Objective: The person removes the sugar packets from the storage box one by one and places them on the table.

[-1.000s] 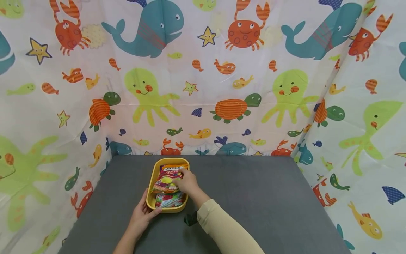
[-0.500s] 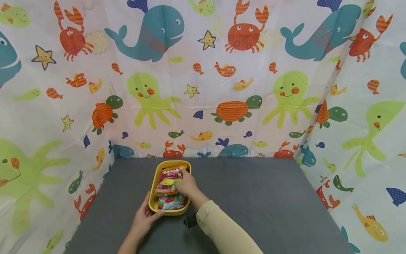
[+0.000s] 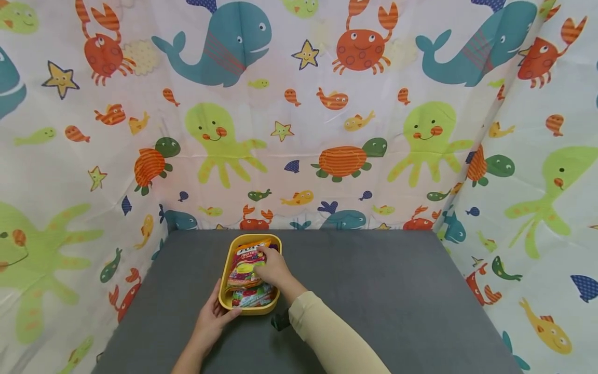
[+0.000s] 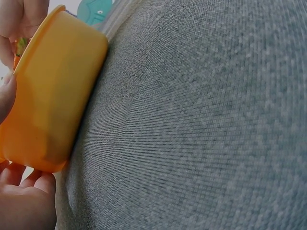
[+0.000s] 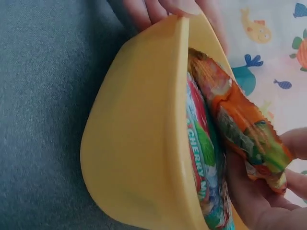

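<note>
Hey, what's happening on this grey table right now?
A person is working at a yellow tub of snack packets on the grey table. The left hand grips the tub's near corner, steadying it. The right hand holds the top packet, a red and orange one, over another packet lying in the tub.

The yellow tub [image 3: 228, 259] looks like smooth plastic with a soft, half-matt sheen. The fruit candy packet [image 3: 244, 265] on top is glossy crinkled foil-like film with a serrated edge; the cherry packet [image 3: 251, 296] below it, toward 6 o'clock, is shiny film too. The grey surface [image 3: 374, 291] is matt woven cloth, finely ribbed. The sea-creature backdrop [image 3: 299, 130] is thin, creased printed sheet
</note>
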The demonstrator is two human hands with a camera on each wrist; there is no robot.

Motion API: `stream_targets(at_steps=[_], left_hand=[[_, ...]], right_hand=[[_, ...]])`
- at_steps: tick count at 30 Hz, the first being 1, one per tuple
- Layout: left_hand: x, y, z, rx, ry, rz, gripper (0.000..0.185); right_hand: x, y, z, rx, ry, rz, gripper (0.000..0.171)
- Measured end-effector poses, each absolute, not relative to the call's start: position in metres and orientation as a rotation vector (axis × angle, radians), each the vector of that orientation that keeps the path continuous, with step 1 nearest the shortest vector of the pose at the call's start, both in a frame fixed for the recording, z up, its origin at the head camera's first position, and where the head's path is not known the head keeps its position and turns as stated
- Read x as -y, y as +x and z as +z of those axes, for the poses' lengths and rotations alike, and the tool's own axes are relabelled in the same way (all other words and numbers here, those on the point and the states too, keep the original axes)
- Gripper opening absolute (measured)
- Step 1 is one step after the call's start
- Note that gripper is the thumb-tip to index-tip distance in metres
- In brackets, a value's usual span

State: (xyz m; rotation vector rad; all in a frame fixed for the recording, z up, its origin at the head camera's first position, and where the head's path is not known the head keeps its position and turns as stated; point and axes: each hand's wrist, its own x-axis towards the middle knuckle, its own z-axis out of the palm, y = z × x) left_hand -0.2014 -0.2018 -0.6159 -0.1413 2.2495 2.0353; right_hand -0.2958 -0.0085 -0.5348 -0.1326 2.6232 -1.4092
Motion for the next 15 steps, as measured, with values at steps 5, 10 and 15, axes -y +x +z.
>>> stream_targets(at_steps=[5, 10, 15], left_hand=[[0.2021, -0.2012, -0.6164, -2.251, -0.148, 2.031, 0.108], [0.2020, -0.2015, -0.6176, -2.247, -0.148, 2.032, 0.108], [0.2011, -0.2017, -0.6174, -2.252, -0.156, 2.023, 0.108]], right_hand=[[0.0083, -0.2935, -0.5321, -2.553, -0.111, -1.413, 0.065], [0.0106, -0.2933, -0.5331, -2.526, -0.103, -1.412, 0.060], [0.0125, -0.2954, -0.5365, -2.543, -0.034, -1.457, 0.050]])
